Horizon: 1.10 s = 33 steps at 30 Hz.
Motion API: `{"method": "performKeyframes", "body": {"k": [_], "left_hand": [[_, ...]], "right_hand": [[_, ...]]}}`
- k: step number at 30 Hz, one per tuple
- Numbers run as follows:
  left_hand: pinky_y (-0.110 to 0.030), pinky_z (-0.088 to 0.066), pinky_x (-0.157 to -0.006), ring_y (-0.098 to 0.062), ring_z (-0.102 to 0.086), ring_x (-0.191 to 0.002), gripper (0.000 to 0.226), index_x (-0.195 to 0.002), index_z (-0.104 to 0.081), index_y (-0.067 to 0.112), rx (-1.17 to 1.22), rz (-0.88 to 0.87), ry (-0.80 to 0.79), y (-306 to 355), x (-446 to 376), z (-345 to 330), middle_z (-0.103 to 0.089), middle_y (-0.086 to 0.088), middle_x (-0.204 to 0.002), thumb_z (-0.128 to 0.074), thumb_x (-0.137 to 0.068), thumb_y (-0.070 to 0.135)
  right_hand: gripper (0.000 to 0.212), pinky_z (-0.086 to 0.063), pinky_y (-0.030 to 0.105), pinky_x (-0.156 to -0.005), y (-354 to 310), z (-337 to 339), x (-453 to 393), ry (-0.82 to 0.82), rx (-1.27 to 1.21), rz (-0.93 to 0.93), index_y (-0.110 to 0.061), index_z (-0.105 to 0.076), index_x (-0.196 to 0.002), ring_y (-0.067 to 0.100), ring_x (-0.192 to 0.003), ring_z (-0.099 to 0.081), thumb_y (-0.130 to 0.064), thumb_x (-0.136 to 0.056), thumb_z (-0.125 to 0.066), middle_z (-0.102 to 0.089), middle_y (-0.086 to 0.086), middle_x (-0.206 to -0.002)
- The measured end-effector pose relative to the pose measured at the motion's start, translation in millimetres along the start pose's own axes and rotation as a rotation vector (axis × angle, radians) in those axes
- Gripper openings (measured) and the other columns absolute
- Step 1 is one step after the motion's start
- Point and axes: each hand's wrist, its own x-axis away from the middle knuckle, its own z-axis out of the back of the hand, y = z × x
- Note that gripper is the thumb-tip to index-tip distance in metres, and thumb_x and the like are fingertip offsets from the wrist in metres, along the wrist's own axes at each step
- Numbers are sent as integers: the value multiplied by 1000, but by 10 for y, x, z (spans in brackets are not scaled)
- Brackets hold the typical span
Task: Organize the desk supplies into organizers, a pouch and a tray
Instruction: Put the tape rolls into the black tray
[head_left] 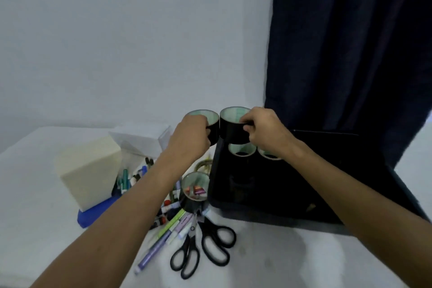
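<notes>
The left hand point(191, 134) grips one black tape roll point(211, 124), fingers curled round it, apparently just outside the black tray's point(304, 194) far left corner. The right hand point(264, 130) pinches a second roll point(233, 126) above that corner, touching the first.

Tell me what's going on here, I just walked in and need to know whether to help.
A person is sorting desk supplies. Each hand holds a black tape roll: the left hand grips one roll, the right hand grips another, both raised above the far end of a black tray. Two rolls already sit in that tray. One more roll, markers and two pairs of scissors still lie on the table.
</notes>
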Motion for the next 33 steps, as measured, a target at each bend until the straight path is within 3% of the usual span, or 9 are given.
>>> {"method": "performKeyframes", "body": {"k": [3,7,13,17,22,26,29,33], "left_hand": [[-21,-35,-66,-27,-62,-85,18,-94,-65,7,43,-95,-40,224,77,-174,-68,-11,-92,-52,-90,19],[-19,-37,-72,-26,-63,-95,30,-108,-66,10,87,-163,-112,399,233,-421,-69,-10,-102,-58,-89,31],[-28,-45,-68,-28,-63,-88,27,-99,-62,7,-6,-145,-312,369,380,-704,-66,-10,-94,-59,-89,32],[-27,-38,-64,-26,-61,-86,23,-95,-58,7,-61,-133,-369,362,415,-761,-64,-9,-94,-58,-91,29],[-29,-36,-61,-22,-49,-68,18,-82,-51,6,-127,-146,-446,374,446,-835,-54,-11,-84,-56,-92,21],[-29,-38,-63,-22,-50,-69,15,-86,-57,4,-201,-178,-479,418,478,-869,-51,-10,-87,-58,-91,19],[-31,-43,-64,-27,-60,-81,18,-94,-63,4,-256,-204,-498,423,475,-900,-59,-12,-98,-62,-88,21],[-30,-44,-62,-21,-51,-68,20,-95,-67,7,-264,-225,-528,413,418,-917,-61,-8,-93,-69,-82,21]], "right_hand": [[21,-51,32,-89,245,178,443,23,34,-118,-9,-73,-101,22,-96,-61,-4,-84,-63,-67,8,-100],[26,-50,31,-92,453,153,846,-85,103,-227,-15,-72,-107,23,-102,-60,-8,-84,-63,-65,7,-109],[15,-56,32,-68,505,-87,1103,-217,171,-244,-11,-70,-80,20,-75,-62,-2,-78,-58,-65,5,-83],[15,-43,24,-52,443,-170,1112,-322,252,-286,-11,-53,-68,18,-63,-52,-1,-79,-57,-53,5,-80],[18,-44,24,-66,380,-172,1106,-397,291,-307,-4,-58,-103,24,-83,-58,2,-86,-52,-52,7,-96],[23,-50,27,-68,370,-209,1075,-474,321,-308,-3,-58,-109,26,-89,-62,2,-87,-51,-57,14,-110],[20,-47,28,-66,367,-227,1047,-541,340,-307,-3,-59,-105,23,-80,-57,2,-89,-50,-58,13,-105],[19,-44,30,-70,395,-292,1032,-581,306,-315,-2,-59,-106,28,-84,-57,1,-90,-49,-55,13,-98]]}}
